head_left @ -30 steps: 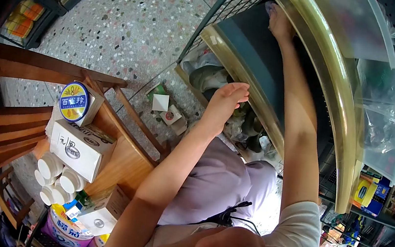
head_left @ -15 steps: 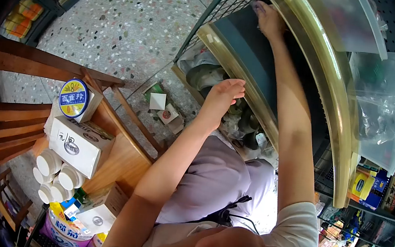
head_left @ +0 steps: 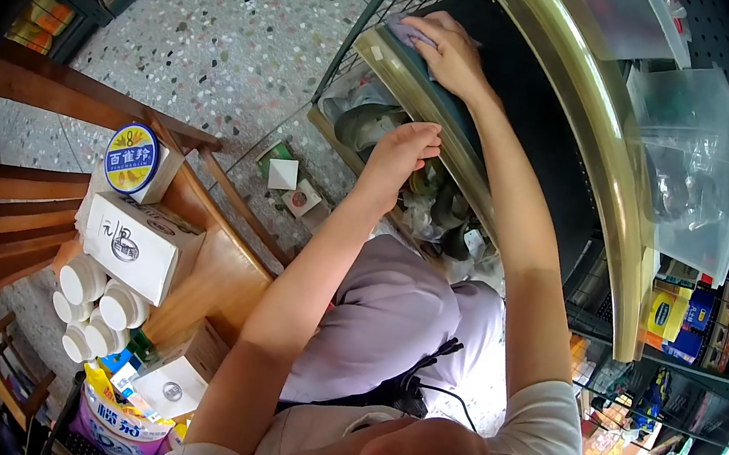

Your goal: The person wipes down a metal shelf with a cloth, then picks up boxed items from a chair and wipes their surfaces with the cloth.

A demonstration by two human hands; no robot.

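A crumpled purple-grey cloth [head_left: 407, 30] is under my right hand [head_left: 448, 54], which grips it with bent fingers. The cloth presses on the dark shelf board [head_left: 524, 111] at its far end, close to the yellowish front strip [head_left: 430, 104]. My left hand [head_left: 402, 161] hangs by the same strip, above the lower shelf. Its fingers are loosely bent and slightly apart, with nothing visible in them. Below it, plastic-wrapped dark items [head_left: 368, 123] lie on the lower shelf, partly hidden by my hand and forearm.
A second curved strip [head_left: 613, 131] edges a higher shelf with clear plastic bins [head_left: 689, 176]. Left, a wooden chair [head_left: 215, 255] holds white boxes [head_left: 139, 245], white-capped bottles [head_left: 123, 305] and a blue-yellow round tin [head_left: 131, 159]. Small boxes [head_left: 283, 174] lie on the speckled floor [head_left: 214, 45].
My right hand has moved left and slightly down with the cloth, towards the shelf's front strip. My left hand has shifted slightly up and left, its fingers more bent.
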